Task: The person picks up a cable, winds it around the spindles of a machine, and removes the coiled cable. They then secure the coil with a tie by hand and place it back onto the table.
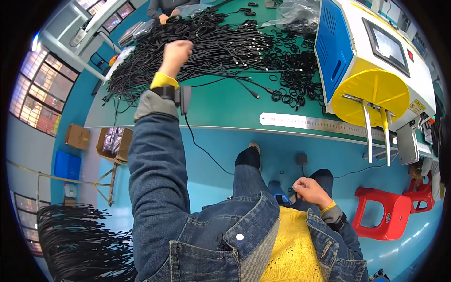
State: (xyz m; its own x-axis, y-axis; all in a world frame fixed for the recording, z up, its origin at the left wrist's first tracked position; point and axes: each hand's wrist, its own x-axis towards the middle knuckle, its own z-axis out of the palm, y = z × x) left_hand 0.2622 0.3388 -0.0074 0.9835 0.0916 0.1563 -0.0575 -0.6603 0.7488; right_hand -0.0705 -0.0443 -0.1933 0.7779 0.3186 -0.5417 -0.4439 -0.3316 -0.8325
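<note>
Denim jacket (202, 230), cables (213, 51) beneath left hand (175, 56)

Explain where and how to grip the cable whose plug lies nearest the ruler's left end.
Pinch the cable's black plug between thumb and forefinger, probably best from the near side: its tip points away from the cable pile, bare green tabletop lies before it, and it is thicker than the rest.

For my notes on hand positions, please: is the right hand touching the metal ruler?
Apart. The head view shows the metal ruler on the green table and the right hand lower in the picture, with blue floor visible between them.
</note>
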